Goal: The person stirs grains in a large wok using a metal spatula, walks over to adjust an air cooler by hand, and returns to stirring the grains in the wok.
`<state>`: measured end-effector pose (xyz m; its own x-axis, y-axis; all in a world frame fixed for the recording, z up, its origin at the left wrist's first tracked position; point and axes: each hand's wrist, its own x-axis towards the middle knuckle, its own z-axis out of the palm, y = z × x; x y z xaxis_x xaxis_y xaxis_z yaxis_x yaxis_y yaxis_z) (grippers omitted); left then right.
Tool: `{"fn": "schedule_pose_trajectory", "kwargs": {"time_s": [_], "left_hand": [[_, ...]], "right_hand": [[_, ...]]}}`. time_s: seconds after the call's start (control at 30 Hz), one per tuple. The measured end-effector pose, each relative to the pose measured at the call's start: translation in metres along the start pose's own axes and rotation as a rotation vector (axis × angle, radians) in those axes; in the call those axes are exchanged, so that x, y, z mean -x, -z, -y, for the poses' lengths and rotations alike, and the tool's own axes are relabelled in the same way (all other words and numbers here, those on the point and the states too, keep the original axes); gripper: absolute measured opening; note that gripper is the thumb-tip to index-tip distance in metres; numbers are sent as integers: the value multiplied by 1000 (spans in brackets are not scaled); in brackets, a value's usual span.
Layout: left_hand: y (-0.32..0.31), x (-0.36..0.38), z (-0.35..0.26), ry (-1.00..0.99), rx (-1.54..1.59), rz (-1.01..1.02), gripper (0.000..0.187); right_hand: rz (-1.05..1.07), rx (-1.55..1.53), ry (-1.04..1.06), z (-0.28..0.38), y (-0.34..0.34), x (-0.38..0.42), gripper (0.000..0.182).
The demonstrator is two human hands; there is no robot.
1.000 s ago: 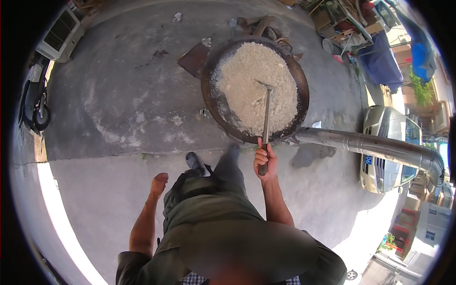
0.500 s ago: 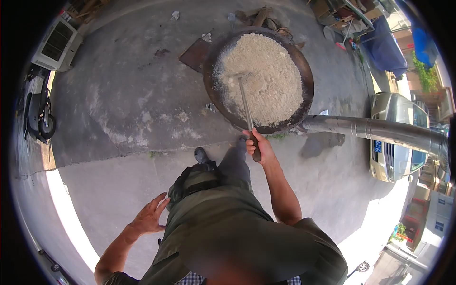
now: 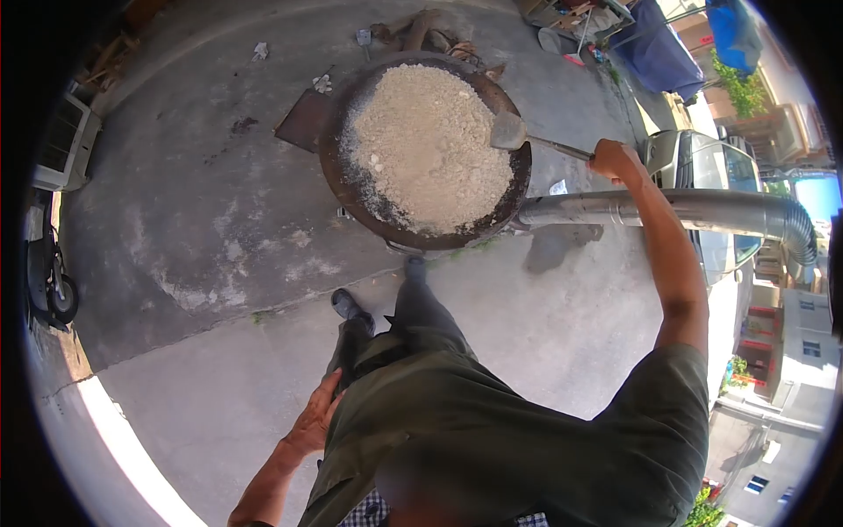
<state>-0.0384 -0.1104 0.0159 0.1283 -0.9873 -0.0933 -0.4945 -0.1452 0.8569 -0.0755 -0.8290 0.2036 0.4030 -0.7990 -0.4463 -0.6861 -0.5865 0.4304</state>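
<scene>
A large round wok (image 3: 337,176) holds a wide heap of pale, crumbly, floury material (image 3: 430,145). My right hand (image 3: 617,163) is closed around the handle of a long metal wok spatula (image 3: 507,132), out to the right of the wok. The spatula's flat blade is over the heap's right edge, near the rim; pale material coats it. Down at the left, my left hand (image 3: 314,420) rests against my clothing by the thigh, fingers extended and holding nothing visible.
A thick metal pipe (image 3: 641,209) runs from the wok's right side. A flat brown board (image 3: 304,121) lies at the wok's left. Sticks and debris (image 3: 430,35) are behind it. A parked car (image 3: 720,167) stands right, a motorbike (image 3: 54,272) far left.
My right hand has swung right and outward with the spatula, its blade going from inside the heap to the right edge. My left hand has come against my thigh. The view has shifted.
</scene>
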Motion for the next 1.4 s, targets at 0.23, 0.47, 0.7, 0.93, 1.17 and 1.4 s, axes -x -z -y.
{"fn": "schedule_pose_trajectory", "kwargs": {"time_s": [0.23, 0.47, 0.7, 0.93, 1.17, 1.4], "left_hand": [[-30, -52, -21, 16, 56, -69, 90], [-137, -48, -57, 385, 329, -258, 64], [-138, -71, -78, 455, 302, -275, 56], [-69, -65, -51, 254, 89, -89, 49], [-25, -43, 6, 103, 0, 91, 61], [19, -36, 21, 28, -89, 163, 70]], "right_hand": [[141, 166, -89, 6, 6, -112, 33], [115, -37, 152, -18, -96, -236, 49], [-53, -120, 305, 86, -199, -254, 29], [-349, -138, 327, 79, -208, -171, 18], [-662, -438, 236, 114, -287, -20, 23], [-414, -777, -73, 168, -351, 123, 25]]}}
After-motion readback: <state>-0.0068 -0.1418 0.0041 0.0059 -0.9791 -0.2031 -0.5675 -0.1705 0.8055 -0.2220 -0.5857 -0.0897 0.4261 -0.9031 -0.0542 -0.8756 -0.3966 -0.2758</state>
